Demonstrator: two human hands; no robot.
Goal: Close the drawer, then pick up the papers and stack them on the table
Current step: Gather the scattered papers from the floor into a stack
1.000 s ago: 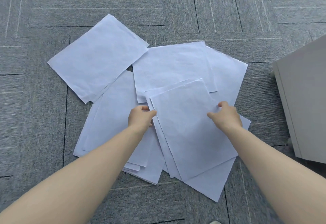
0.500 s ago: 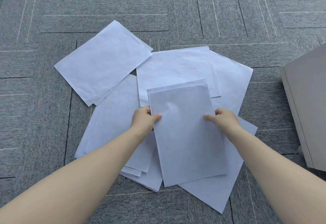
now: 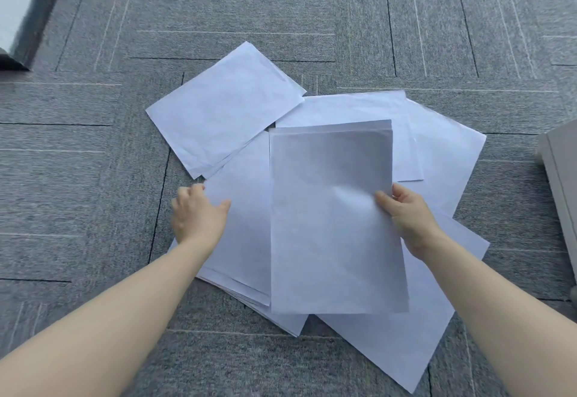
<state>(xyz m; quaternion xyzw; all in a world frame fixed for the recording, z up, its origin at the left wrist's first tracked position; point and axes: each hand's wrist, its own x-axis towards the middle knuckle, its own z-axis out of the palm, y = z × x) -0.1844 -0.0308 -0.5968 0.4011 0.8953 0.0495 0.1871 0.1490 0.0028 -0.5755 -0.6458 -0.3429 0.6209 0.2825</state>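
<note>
Several white sheets of paper lie scattered and overlapping on the grey carpet. My right hand grips the right edge of a small squared-up stack of papers, lifted a little above the rest. My left hand has its fingers apart and rests on the left edge of a sheet lying flat beside the stack. A separate pair of sheets lies at the upper left of the pile. More sheets spread out to the right and below.
A pale grey cabinet stands at the right edge of the view; no drawer front shows. A dark frame with a bright pane sits at the top left. Grey carpet tiles surround the papers.
My left hand has let go of the stack and moved left onto a flat sheet. The stack is now held by my right hand alone and sits squarer. The view has shifted.
</note>
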